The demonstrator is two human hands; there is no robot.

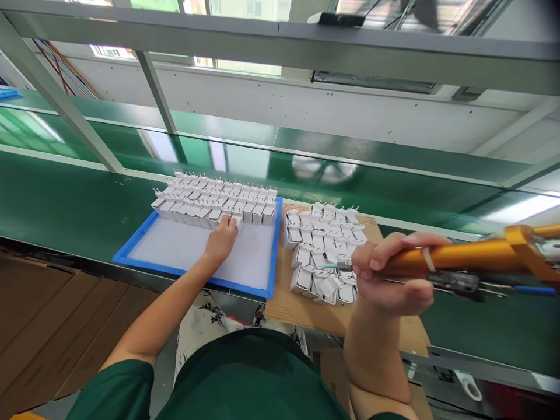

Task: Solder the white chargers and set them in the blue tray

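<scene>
My left hand (pixel 222 238) is closed in a pinch on a small white plug-adapter casing (pixel 237 219) at the front of the rows. Those rows of similar white casings (pixel 196 198), with thin prongs sticking up, fill the back of a blue-rimmed tray (pixel 153 263) with a white base. My right hand (pixel 389 271) is wrapped around an orange cylindrical tool (pixel 464 256). Its pale blue tip (pixel 329 266) points left over a second group of white casings (pixel 321 239) on a cardboard sheet (pixel 301 309). Several front casings there sit tilted, with their lids askew.
The green bench (pixel 56 198) runs across the view, with a grey metal frame (pixel 280 44) above and behind it. Brown cardboard (pixel 52 326) lies at lower left. A black switch with wires (pixel 459 283) is attached to the tool.
</scene>
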